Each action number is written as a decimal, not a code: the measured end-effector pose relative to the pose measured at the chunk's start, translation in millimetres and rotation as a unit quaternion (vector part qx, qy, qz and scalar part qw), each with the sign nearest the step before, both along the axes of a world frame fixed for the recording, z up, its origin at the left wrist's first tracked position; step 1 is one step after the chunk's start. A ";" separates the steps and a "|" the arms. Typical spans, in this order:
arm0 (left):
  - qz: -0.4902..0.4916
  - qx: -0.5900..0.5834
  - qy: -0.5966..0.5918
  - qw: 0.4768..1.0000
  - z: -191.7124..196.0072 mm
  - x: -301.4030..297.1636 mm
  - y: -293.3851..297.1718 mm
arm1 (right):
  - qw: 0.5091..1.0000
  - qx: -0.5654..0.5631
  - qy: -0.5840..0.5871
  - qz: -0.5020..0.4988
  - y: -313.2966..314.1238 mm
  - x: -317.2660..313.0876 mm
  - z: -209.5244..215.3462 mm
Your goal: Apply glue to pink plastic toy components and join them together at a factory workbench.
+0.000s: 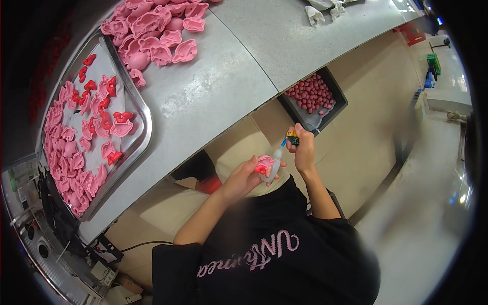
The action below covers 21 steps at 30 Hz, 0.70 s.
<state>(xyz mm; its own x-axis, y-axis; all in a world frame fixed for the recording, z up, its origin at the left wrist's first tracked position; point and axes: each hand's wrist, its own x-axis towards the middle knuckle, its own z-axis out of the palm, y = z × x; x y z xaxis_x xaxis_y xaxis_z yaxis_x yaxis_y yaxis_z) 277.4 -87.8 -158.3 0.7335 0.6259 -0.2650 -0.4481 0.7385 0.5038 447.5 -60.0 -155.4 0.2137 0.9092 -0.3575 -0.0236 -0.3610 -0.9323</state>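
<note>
A smooth grey counter point(203, 96) carries everything, its near edge slanting from the lower left to the upper right. A thin dark seam point(246, 48) crosses it and meets that near edge. Toward the left end lies a shiny metal tray with a raised rim and rounded corners point(145, 132), set back from the near edge. Between tray and seam, farther from the near edge, hollow, wavy-rimmed pink pieces point(158, 54) lie heaped, one at the tray's rim. Beyond the seam, well back from the near edge, sits crumpled whitish material point(315, 16).
</note>
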 end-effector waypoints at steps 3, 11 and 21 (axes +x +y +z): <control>-0.002 0.006 -0.003 1.000 -1.1 0.1 0.0 | 1.000 0.003 0.001 0.002 0.4 -0.9 -0.1; 0.001 -0.001 -0.002 1.000 -0.3 0.3 -0.1 | 1.000 0.006 0.006 0.015 -0.3 3.2 -3.0; 0.000 0.007 -0.016 1.000 -1.3 -0.4 0.5 | 1.000 -0.002 0.011 -0.004 0.6 -0.6 -0.1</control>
